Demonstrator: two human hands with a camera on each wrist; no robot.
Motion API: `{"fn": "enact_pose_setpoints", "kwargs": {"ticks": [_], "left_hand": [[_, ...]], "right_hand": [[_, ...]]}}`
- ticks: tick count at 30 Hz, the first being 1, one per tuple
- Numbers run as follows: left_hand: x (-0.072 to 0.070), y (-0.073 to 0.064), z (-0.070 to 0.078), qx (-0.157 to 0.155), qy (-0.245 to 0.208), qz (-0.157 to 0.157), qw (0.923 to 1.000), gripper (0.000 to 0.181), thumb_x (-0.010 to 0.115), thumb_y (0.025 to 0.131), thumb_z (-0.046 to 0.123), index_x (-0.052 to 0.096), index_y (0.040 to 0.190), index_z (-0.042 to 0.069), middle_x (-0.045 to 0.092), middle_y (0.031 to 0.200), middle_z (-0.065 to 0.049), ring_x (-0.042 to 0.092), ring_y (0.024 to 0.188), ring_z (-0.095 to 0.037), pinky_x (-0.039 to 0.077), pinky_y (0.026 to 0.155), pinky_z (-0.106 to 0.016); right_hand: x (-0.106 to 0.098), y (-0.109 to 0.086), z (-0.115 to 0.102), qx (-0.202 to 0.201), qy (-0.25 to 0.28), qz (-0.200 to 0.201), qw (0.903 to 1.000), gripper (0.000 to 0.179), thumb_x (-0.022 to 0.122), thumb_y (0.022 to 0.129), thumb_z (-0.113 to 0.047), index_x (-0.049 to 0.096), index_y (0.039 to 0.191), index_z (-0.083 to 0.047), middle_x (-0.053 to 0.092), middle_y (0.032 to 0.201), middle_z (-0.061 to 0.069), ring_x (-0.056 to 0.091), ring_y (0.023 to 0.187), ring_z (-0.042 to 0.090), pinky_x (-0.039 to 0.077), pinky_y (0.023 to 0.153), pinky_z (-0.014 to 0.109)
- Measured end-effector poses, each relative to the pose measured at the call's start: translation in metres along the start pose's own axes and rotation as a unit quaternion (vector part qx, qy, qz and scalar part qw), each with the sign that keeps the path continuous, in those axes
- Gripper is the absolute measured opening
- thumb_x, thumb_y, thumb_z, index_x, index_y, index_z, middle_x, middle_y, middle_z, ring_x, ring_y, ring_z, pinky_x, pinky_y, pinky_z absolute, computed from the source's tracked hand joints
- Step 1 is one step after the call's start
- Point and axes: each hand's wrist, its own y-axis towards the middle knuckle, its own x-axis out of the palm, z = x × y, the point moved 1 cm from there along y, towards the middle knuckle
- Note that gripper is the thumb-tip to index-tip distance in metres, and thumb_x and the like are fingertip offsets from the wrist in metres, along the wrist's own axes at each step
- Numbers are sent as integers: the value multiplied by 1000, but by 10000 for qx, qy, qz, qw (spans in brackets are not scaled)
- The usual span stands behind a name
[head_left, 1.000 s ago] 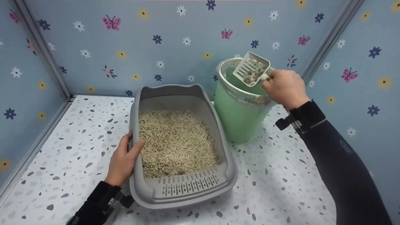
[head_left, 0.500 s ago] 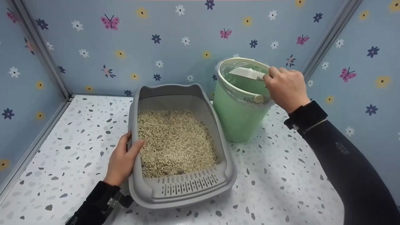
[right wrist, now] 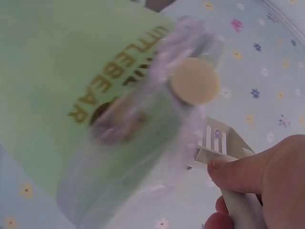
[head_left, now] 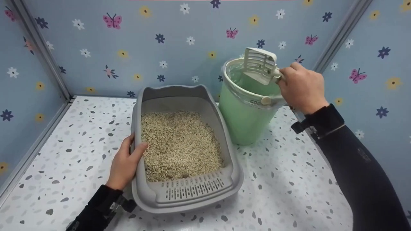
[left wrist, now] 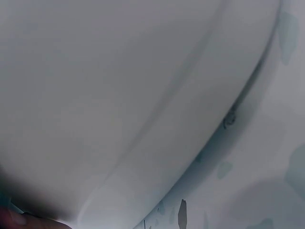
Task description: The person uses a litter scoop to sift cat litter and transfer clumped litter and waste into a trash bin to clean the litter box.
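My right hand [head_left: 301,86] grips the handle of a white slotted litter scoop [head_left: 259,65], tilted over the mouth of a green bin [head_left: 244,122]. A few small bits cling to the scoop's slots. In the right wrist view the thumb presses along the scoop's handle [right wrist: 240,210]. My left hand [head_left: 125,163] holds the left rim of a grey litter box [head_left: 189,208], thumb over the edge, other fingers mostly hidden outside. Tan pellet litter [head_left: 183,144] covers the box's floor. The left wrist view shows mainly the box's outer wall [left wrist: 119,95] and a fingertip.
A clear plastic liner [head_left: 234,77] folds over the bin's rim; printed lettering shows on the bin's side. The bin stands against the right side of the litter box, on a speckled white surface [head_left: 83,134]. Flower-patterned panels [head_left: 144,67] close off the back and sides.
The scoop, first level with clumps in it, was tipped into the bin and is now raised with its slots facing sideways, the clumps gone. The left hand stays on the box.
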Motion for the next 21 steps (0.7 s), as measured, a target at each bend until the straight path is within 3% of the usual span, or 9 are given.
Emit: {"fn": "enact_pose_setpoints", "kwargs": {"ticks": [1,4,8,9,12,16,21], "left_hand": [[0,0,0,-8,-16,-3,10000,89,56,111,66,26,178,16,39,177,-18,64,132,-47,47,117,-60],[0,-1,0,-23,-20,-41,10000,91,55,111,67,24,179,16,38,177,-19,64,132,-48,48,117,-61],[-3,-1,-1,-43,-66,-89,9999,92,55,111,67,21,180,15,29,182,-16,39,159,-48,34,129,-63],[-3,-1,-1,-56,-88,-87,9999,92,56,111,66,21,179,16,28,182,-16,39,159,-48,34,129,-63],[-3,-1,-1,-70,-123,-81,9999,92,57,111,65,21,180,16,27,182,-15,36,161,-47,33,130,-62],[-2,-2,-1,-76,-142,-65,9998,92,57,110,66,21,180,17,28,182,-14,38,160,-45,34,130,-61],[-1,-1,0,-70,-186,-55,9998,91,59,110,65,23,179,19,31,181,-14,49,151,-45,41,125,-61]], "right_hand": [[-4,0,-3,23,113,90,9999,19,75,103,-12,82,113,3,69,89,19,62,64,38,50,51,56],[-17,-2,-20,-71,433,294,9986,22,78,102,-14,83,116,2,70,90,18,64,67,38,51,54,55],[-26,-6,-54,-506,728,283,9957,25,84,97,-13,82,116,2,73,92,17,64,65,34,54,53,52],[-26,-7,-63,-661,775,224,9946,25,85,96,-13,82,116,2,74,92,17,64,64,33,55,51,51],[-21,-12,-91,-1088,934,-188,9895,24,87,95,-15,82,113,0,75,93,13,65,63,27,56,49,45],[-6,-18,-120,-1515,1048,-1036,9774,18,84,97,-17,81,108,-3,75,90,8,65,64,22,56,50,39],[17,-26,-138,-1958,872,-1892,9583,7,79,94,-13,80,98,-7,71,83,5,65,65,24,58,55,44]]}}
